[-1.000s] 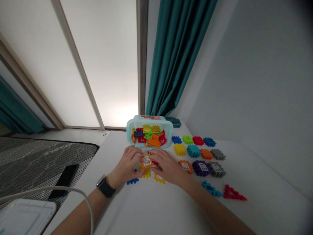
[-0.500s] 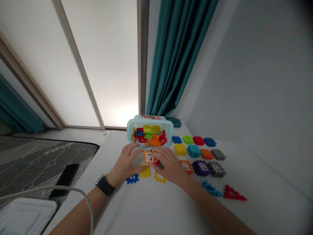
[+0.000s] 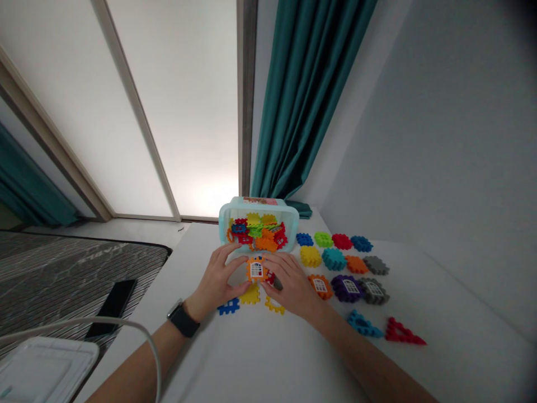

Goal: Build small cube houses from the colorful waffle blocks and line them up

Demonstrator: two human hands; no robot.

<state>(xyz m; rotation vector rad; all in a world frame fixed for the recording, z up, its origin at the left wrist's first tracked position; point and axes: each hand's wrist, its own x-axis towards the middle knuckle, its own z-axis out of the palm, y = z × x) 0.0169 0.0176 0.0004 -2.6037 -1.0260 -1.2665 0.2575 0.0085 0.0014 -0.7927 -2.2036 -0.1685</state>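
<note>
You have one orange tile (image 3: 256,269) between your hands, its white window facing you, in front of the box (image 3: 222,221); lining it up looks like the step in hand. Your right hand (image 3: 290,285) has a narrow grip on the tile's right edge, fingertips above and thumb below. Your left hand (image 3: 218,280) curves in at the left edge, but you can't tell from this view whether that grip carries any weight. A red tile (image 3: 271,277) shows partly behind your right fingers; whether it joins the orange one is hidden. On the surface (image 3: 268,358) just below lie a blue tile (image 3: 229,306), a yellow tile (image 3: 250,295) and a yellow frame (image 3: 274,305). The next move seems to call for level edges and even, light pressure from both sides.
</note>
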